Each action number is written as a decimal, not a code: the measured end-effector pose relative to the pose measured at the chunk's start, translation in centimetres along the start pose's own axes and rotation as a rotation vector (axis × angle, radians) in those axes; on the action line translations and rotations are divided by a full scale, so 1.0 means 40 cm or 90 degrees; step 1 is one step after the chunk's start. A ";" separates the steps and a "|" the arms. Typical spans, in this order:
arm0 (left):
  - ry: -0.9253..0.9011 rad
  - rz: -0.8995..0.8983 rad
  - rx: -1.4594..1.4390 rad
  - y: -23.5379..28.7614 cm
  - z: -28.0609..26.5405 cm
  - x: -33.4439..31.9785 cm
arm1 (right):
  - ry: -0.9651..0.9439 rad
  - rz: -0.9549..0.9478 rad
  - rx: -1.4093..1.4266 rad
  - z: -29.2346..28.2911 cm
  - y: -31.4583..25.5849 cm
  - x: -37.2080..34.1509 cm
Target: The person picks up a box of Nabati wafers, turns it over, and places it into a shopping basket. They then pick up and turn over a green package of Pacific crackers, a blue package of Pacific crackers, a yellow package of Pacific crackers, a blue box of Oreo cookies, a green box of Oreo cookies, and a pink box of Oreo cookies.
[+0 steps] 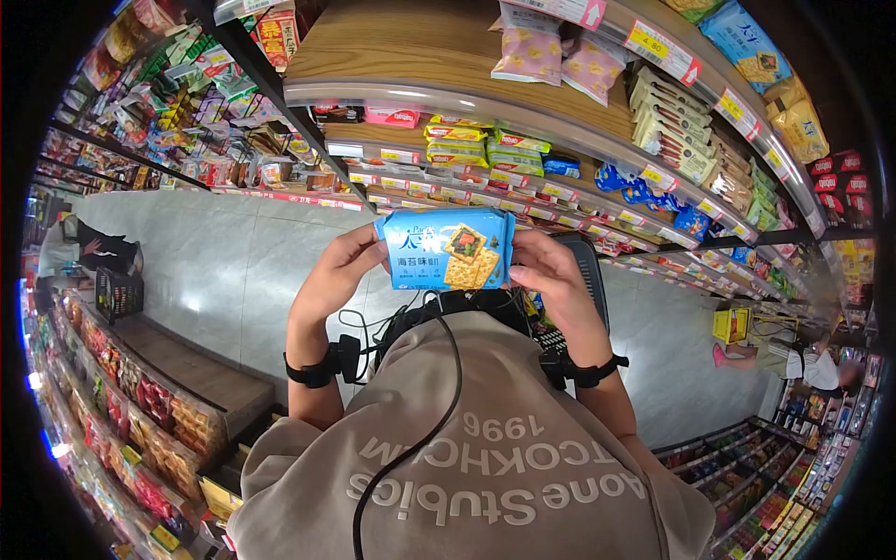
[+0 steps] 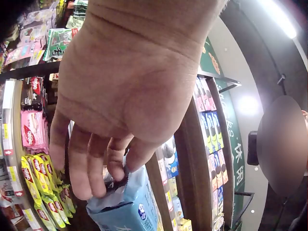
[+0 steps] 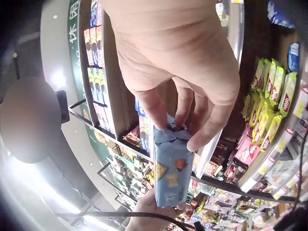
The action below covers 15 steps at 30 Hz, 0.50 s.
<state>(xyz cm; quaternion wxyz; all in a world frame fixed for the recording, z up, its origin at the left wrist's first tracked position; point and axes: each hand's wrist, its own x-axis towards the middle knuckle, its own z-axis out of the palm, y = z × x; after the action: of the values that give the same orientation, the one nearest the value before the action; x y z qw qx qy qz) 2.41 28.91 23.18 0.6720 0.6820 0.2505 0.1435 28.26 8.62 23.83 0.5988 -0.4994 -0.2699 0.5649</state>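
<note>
"The blue, rectangular, plastic-wrapped cracker packet (image 1: 446,250), where is it?"

"In mid-air, apart from the front edge of the brown wood-grain shelf (image 1: 401,47), its printed face towards the head camera."

"And the hands?"

"Both hold it: the left hand (image 1: 341,266) pinches one end, the right hand (image 1: 557,277) the other."

"Nearby?"

"Stacked yellow plastic snack packs (image 1: 455,145), below that shelf's front edge."

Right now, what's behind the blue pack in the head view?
Beyond the blue pack, grey floor and shelf price tags show; what it directly covers can't be seen.
</note>
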 end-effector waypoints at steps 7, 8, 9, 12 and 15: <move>0.002 -0.004 0.006 -0.002 -0.001 -0.005 | -0.013 -0.012 -0.001 -0.003 0.008 0.005; 0.000 -0.005 0.010 -0.001 -0.001 -0.005 | -0.010 -0.008 -0.004 -0.003 0.008 0.005; -0.002 -0.005 0.013 0.001 -0.001 -0.005 | -0.007 -0.004 -0.006 -0.002 0.006 0.004; -0.002 -0.012 0.009 0.004 0.006 -0.002 | 0.024 0.042 0.005 0.015 -0.017 -0.001; -0.047 0.010 0.035 -0.025 -0.001 0.019 | 0.067 0.020 -0.024 0.021 0.007 0.001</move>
<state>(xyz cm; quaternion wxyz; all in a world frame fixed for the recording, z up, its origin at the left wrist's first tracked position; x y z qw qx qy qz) 2.86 29.33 22.09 0.6605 0.7071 0.2238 0.1167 27.43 8.87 23.86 0.5941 -0.5436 -0.2406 0.5418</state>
